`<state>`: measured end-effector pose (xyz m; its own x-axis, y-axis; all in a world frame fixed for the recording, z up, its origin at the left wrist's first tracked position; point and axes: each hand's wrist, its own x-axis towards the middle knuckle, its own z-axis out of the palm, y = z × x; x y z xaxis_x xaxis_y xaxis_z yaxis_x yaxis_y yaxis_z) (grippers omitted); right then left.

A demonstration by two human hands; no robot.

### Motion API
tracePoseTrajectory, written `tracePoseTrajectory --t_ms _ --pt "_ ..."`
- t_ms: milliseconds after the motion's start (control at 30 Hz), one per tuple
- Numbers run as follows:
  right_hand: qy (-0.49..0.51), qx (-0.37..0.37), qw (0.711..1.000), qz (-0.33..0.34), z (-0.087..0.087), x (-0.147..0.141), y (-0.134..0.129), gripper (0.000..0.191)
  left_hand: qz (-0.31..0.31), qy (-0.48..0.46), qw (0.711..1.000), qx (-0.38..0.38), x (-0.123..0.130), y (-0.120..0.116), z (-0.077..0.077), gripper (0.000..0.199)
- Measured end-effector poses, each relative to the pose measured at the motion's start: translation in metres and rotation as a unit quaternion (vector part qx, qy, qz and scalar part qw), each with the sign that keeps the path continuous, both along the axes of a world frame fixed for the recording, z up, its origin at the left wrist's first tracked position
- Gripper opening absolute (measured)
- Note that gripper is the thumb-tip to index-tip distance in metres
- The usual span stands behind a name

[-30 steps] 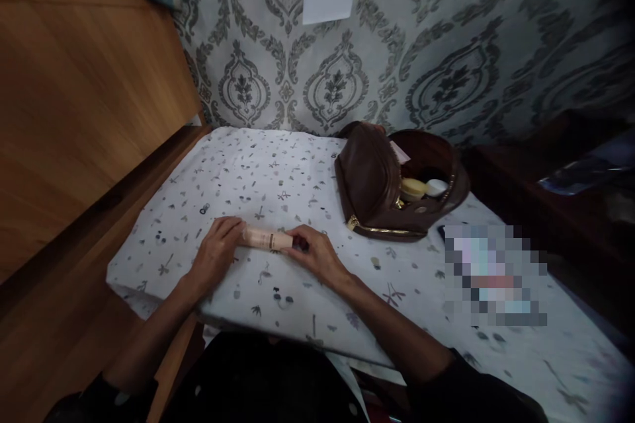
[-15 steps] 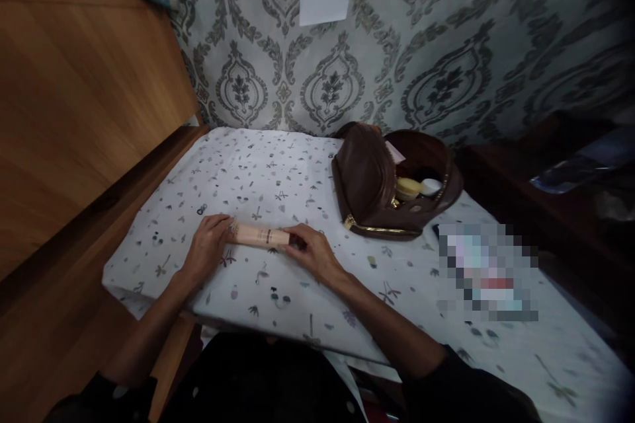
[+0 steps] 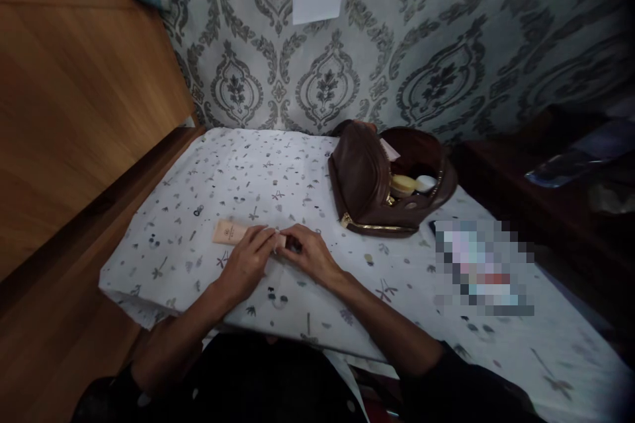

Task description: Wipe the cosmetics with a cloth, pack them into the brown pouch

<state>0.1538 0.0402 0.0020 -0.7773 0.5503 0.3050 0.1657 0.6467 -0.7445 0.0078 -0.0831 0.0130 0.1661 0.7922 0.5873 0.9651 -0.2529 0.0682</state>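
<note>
**Head view: peach tube (image 3: 229,232) lies on the patterned tablecloth (image 3: 307,172)**

Our right hand (image 3: 312,252) pinches its dark cap (image 3: 294,244); our left hand (image 3: 251,256) bends over the middle, grip hidden, so we can't tell. Tube's out, brown handbag (image 3: 360,175) unzipped; nothing yet shows the cap off! Fingers mask the joint, the bag's depths stay dark, and the item at right (image 3: 483,268) is pixelated.
</note>
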Motion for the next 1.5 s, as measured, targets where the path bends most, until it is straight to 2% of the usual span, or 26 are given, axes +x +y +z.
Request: tracePoseTrajectory --t_ms 167,300,467,667,833,933,1100,1200,1300,1500 --pt "0.003 0.005 1.0 -0.003 -0.004 0.0 0.002 0.021 0.044 -0.03 0.999 0.002 -0.038 -0.011 -0.001 0.036" --pt "0.001 -0.004 1.0 -0.005 -0.003 0.0 0.001 0.019 0.104 -0.057 0.993 0.005 -0.069 -0.024 -0.005 0.029" --pt "0.004 -0.006 1.0 -0.006 -0.002 0.0 0.0 0.018 0.152 -0.102 0.983 0.004 -0.088 -0.034 -0.013 0.029" --pt "0.019 0.007 1.0 -0.002 -0.005 0.0 0.001 0.027 0.158 -0.101 0.982 0.002 -0.089 -0.033 -0.015 0.028" --pt "0.024 -0.01 1.0 -0.001 -0.005 0.0 -0.001 0.029 0.152 -0.071 0.986 0.005 -0.082 -0.031 -0.008 0.029" --pt "0.021 -0.014 1.0 -0.01 -0.004 0.0 -0.002 0.027 0.117 -0.057 0.991 0.019 -0.059 -0.026 -0.002 0.031" --pt "0.026 -0.017 0.999 -0.006 -0.003 -0.001 -0.003 0.019 0.002 -0.027 1.0 0.01 -0.006 -0.012 0.001 0.047" --pt "0.024 -0.018 1.0 -0.006 -0.001 -0.001 -0.003 0.018 -0.011 -0.003 1.0 0.001 0.007 -0.007 -0.003 0.05" --pt "0.014 -0.021 1.0 -0.003 0.0 -0.001 -0.004 0.016 0.012 -0.005 1.0 -0.01 -0.002 -0.01 -0.005 0.054" --pt "0.008 -0.01 1.0 -0.009 0.0 0.0 -0.004 0.02 0.079 -0.012 0.996 -0.028 -0.048 -0.029 -0.006 0.048"
